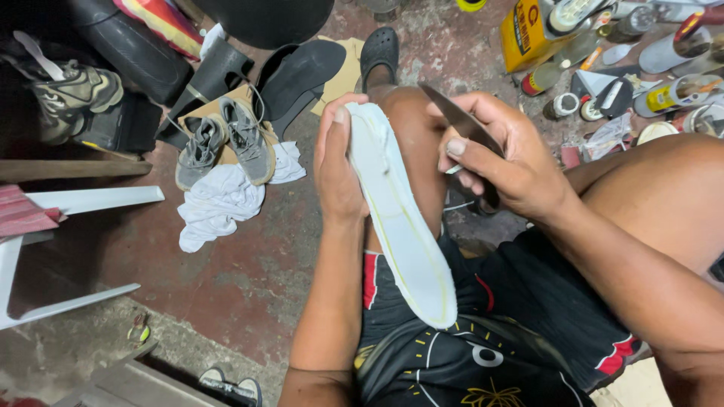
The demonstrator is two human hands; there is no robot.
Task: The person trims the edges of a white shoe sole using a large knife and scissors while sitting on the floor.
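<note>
Gripping the white sole (400, 226) w/ our left hand (338, 169) clamped near its toe end — it rests along our knee. Right hand (501, 162) closed on knife (460, 120). Sole prob. light, bendy — best held by its edges.

A long white shoe sole (400, 218) stands tilted on edge over the knee, its toe end up and heel end resting on the black shorts, a faint yellowish line tracing its rim. A dark-bladed knife (460, 120) angles just beside its upper end.
</note>
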